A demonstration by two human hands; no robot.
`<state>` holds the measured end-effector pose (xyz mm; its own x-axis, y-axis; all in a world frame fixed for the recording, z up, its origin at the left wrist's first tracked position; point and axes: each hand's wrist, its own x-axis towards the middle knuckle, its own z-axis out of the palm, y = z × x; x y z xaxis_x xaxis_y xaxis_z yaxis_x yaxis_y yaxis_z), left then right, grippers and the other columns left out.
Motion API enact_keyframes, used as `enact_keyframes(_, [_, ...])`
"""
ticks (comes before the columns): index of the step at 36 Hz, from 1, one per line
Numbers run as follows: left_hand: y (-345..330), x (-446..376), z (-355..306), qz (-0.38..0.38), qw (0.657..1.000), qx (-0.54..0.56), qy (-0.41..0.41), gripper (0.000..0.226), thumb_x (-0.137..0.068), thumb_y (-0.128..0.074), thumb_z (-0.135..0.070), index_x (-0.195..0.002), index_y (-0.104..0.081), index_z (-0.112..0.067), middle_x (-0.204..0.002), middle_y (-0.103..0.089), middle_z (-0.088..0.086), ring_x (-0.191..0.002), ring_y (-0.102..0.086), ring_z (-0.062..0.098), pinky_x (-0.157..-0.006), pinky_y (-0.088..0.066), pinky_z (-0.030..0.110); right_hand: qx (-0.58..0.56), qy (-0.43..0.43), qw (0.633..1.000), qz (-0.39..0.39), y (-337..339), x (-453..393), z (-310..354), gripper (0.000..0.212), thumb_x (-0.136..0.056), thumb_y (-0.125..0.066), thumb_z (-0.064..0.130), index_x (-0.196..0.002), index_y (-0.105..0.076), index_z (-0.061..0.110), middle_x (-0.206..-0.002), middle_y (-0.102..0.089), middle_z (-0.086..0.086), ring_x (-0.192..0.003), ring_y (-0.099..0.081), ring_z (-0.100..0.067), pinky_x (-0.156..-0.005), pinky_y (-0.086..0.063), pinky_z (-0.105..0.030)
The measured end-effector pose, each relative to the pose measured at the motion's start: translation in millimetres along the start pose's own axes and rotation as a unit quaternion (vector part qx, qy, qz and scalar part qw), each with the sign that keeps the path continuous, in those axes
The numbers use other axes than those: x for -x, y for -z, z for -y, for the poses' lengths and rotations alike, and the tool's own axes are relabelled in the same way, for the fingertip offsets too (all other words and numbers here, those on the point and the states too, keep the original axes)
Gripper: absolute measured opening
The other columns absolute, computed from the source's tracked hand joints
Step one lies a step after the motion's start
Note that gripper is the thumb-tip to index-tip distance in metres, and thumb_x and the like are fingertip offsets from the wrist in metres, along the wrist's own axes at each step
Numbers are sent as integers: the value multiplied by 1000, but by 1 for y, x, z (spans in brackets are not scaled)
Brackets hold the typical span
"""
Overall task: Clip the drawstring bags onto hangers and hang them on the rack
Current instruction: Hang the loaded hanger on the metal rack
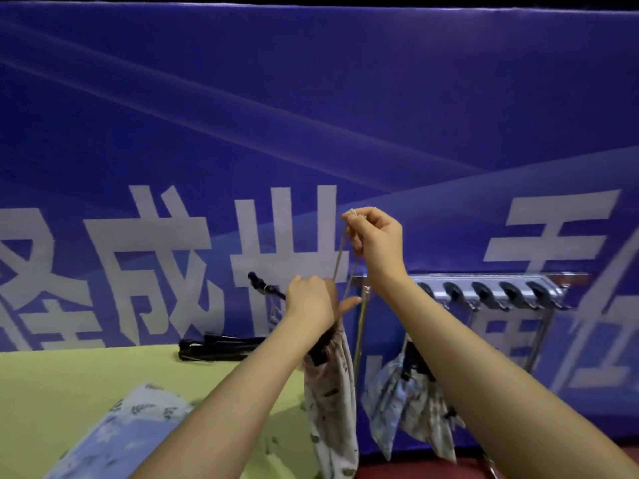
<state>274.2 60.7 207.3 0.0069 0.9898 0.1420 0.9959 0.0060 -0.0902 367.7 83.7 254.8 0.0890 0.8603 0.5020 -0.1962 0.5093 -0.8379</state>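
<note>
Left hand (311, 300) fingers gripping hanger (266, 288) and cream bag (332, 392) top; right hand (375, 242) at 1 o'clock, fingers pinching its drawstring (340, 254) taut.

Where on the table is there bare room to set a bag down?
Bare green table lies left of the black hangers and above the blue bag. It is crowded near the left hand, the held bag and the rack.

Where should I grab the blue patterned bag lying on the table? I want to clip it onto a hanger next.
Take the blue bag by its far end, reaching down from above. It lies flat on the yellow-green table, so a top pinch suits it. Which end has the drawstring mouth cannot be told. Both hands are busy: the left hand holds the hanger with the white bag, the right hand its cord.
</note>
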Motion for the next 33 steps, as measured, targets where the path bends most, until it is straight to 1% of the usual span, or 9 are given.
enact_keyframes(3, [3,-2,-32,33,996,69,39,67,-78,-36,-78,-88,-53,-14,-89,-62,6,-90,-63,26,-69,-43,31,11,-18,1000,22,32,0,4,17,-88,-56,0,-74,-65,5,-58,-51,-10,-41,-40,-6,-41,-33,-17])
enact_keyframes(10, [-4,2,-105,81,980,176,44,74,-76,-34,-81,-89,-58,-12,-84,-60,7,-77,-60,24,-65,-44,32,25,-67,997,35,110,9,4,14,-86,-55,-3,-75,-63,-3,-56,-47,-9,-40,-39,-4,-41,-33,-14])
enact_keyframes(17, [-30,-2,-162,68,935,348,-19,29,-93,-50,-42,-103,-63,-18,-99,-68,6,-82,-67,29,-76,-56,41,61,-131,989,11,195,24,-29,24,-82,-51,-11,-63,-55,3,-36,-42,9,-36,-33,-3,-40,-29,-13])
enact_keyframes(22, [-57,-12,-199,154,880,440,-88,22,-93,-56,-16,-112,-64,-11,-105,-68,3,-84,-69,25,-70,-52,26,161,-155,975,-8,246,32,-54,27,-79,-51,-9,-55,-54,3,-36,-42,9,-39,-32,-4,-41,-28,-15])
enact_keyframes(24, [-69,-17,-214,174,871,449,-98,19,-91,-58,-16,-107,-66,-9,-100,-69,9,-78,-65,21,-72,-50,30,197,-163,967,-3,263,36,-59,23,-79,-51,-7,-58,-58,-3,-37,-43,8,-40,-32,-5,-43,-29,-15])
enact_keyframes(26, [-81,-23,-227,186,860,466,-96,10,-90,-59,-15,-91,-66,-9,-82,-67,12,-70,-60,19,-64,-49,29,224,-170,960,8,276,37,-64,20,-80,-50,-8,-61,-58,-7,-39,-45,6,-41,-35,-4,-46,-31,-16])
enact_keyframes(28, [-89,-27,-237,188,855,476,-83,14,-90,-58,-15,-77,-61,-10,-70,-62,10,-63,-56,19,-54,-44,22,248,-173,953,13,286,37,-69,20,-79,-52,-6,-59,-54,-3,-45,-41,0,-43,-32,-7,-49,-31,-22])
enact_keyframes(31, [-100,-37,-253,174,847,497,-72,25,-90,-59,-15,-66,-57,-12,-65,-59,9,-61,-55,20,-57,-41,24,297,-174,939,-3,307,35,-82,23,-79,-54,-2,-58,-47,4,-53,-31,-7,-48,-26,-12,-52,-26,-28])
enact_keyframes(33, [-104,-44,-264,177,846,497,-77,22,-91,-58,-15,-69,-59,-12,-59,-56,1,-52,-51,11,-46,-39,17,329,-180,927,-12,325,32,-93,24,-80,-54,3,-59,-43,6,-52,-31,-5,-51,-26,-16,-55,-26,-33])
